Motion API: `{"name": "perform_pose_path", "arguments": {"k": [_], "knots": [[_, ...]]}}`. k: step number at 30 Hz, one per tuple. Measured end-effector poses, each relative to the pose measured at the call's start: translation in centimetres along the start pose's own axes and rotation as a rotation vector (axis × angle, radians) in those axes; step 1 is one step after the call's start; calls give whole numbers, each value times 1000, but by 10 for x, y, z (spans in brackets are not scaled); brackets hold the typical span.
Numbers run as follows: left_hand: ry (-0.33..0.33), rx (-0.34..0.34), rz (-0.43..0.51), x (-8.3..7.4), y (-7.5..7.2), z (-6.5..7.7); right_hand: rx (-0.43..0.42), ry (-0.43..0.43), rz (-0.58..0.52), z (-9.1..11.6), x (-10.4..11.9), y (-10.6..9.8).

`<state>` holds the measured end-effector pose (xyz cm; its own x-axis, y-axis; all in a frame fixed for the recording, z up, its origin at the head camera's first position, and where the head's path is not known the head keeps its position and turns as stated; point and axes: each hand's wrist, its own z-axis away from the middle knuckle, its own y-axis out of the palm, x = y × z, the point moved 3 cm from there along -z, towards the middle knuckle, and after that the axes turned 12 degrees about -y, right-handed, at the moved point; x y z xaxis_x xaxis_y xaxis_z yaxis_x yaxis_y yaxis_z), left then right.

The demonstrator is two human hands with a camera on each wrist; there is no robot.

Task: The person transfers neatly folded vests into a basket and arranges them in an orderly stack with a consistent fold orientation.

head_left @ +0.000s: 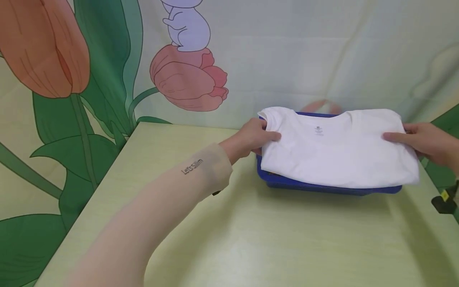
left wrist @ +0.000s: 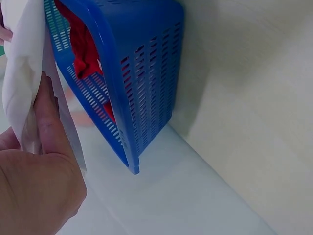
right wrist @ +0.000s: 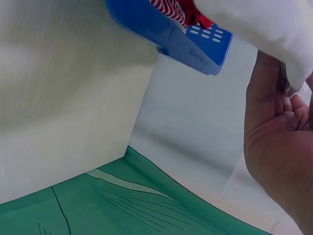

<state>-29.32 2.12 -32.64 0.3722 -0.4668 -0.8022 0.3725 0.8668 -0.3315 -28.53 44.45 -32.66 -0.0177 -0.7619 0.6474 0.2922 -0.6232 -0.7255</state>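
A folded white T-shirt (head_left: pixel 337 155) spans the blue plastic basket (head_left: pixel 312 187), neckline toward the wall. My left hand (head_left: pixel 256 135) grips its left edge, thumb on top and fingers beneath. At the opposite edge my right hand (head_left: pixel 426 141) pinches the cloth the same way. The left wrist view shows the shirt's edge between thumb and fingers, beside the basket's rim (left wrist: pixel 110 63). Red cloth (left wrist: pixel 83 44) lies inside the basket. In the right wrist view, a red-and-white striped cloth (right wrist: pixel 171 11) shows there too. The shirt hides most of the basket's inside from above.
The basket stands at the back right of a pale wooden table (head_left: pixel 251 239), close to the wall. Behind hangs a cloth backdrop (head_left: pixel 272 59) printed with tulips and leaves. The table's left edge runs along the printed green leaves (head_left: pixel 28 239).
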Motion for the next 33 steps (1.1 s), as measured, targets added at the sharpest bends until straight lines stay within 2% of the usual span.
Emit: {"name": "perform_pose_path", "arguments": {"k": [9, 15, 26, 33], "knots": [[-33, -95, -38, -2, 2, -16, -28, -27, 70, -12, 1, -2], [-22, -128, -58, 0, 5, -27, -34, -45, 75, -18, 1, 4], [52, -150, -202, 4, 12, -34, 1, -70, 110, -25, -3, 14], [55, -189, -250, 4, 15, -34, 17, -100, 134, -27, -2, 18]]}}
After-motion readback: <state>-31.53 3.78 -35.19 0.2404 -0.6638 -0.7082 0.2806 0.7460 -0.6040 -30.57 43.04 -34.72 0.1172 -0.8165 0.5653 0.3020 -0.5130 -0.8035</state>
